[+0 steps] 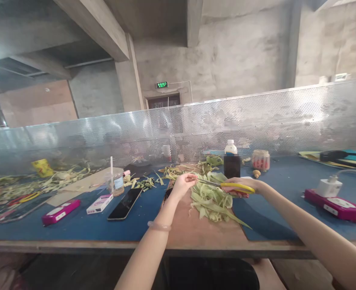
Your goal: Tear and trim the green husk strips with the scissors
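A pair of scissors (pixel 229 186) with yellow and red handles is lying nearly level above the wooden board (pixel 196 225), its thin blades pointing left. The right hand (pixel 246 186) is gripping the handles, while the left hand (pixel 182 183) is pinching something small and pale at the blade tips; what it is cannot be told. Just beneath the scissors, a loose pile of pale green husk strips (pixel 212 201) is sprawling across the board, one long strip trailing toward the near right.

Bare-concrete factory workshop: long blue worktable (pixel 75 225), perforated metal divider (pixel 256 121), green exit sign (pixel 162 85).
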`<action>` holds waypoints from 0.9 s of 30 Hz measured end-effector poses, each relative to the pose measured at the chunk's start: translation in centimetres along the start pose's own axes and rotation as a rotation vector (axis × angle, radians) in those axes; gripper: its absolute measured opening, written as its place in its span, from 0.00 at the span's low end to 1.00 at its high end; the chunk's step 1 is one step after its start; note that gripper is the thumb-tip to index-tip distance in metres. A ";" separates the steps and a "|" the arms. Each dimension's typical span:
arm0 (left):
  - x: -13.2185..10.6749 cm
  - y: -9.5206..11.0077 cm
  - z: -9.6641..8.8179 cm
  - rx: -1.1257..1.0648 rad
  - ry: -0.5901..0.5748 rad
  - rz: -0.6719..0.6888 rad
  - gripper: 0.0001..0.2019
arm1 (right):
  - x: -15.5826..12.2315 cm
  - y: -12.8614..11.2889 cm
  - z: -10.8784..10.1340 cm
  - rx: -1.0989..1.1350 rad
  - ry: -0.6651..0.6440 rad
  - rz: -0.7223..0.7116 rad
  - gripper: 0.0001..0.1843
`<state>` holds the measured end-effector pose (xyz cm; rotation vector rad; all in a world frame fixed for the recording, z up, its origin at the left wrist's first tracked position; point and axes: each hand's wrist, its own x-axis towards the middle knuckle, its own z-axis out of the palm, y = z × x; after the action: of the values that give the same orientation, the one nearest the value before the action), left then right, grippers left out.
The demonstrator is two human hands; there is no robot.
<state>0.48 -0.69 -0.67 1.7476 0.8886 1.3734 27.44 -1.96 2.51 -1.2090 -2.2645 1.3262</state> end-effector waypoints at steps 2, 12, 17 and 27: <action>0.0 0.0 0.0 0.005 -0.001 0.002 0.14 | 0.0 -0.1 0.0 0.005 -0.003 -0.001 0.19; 0.1 -0.6 0.2 0.035 -0.081 0.027 0.14 | 0.9 0.4 0.8 -0.023 0.032 -0.031 0.20; 0.2 -0.8 0.4 0.042 -0.112 0.031 0.13 | 0.3 0.0 1.2 -0.043 0.050 -0.043 0.22; -0.4 0.4 0.9 0.081 -0.152 -0.002 0.14 | 0.6 0.2 1.4 -0.085 0.047 -0.050 0.22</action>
<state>1.34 -1.35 -0.65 1.8841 0.8718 1.2007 26.34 -2.29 1.51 -1.1890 -2.3235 1.1819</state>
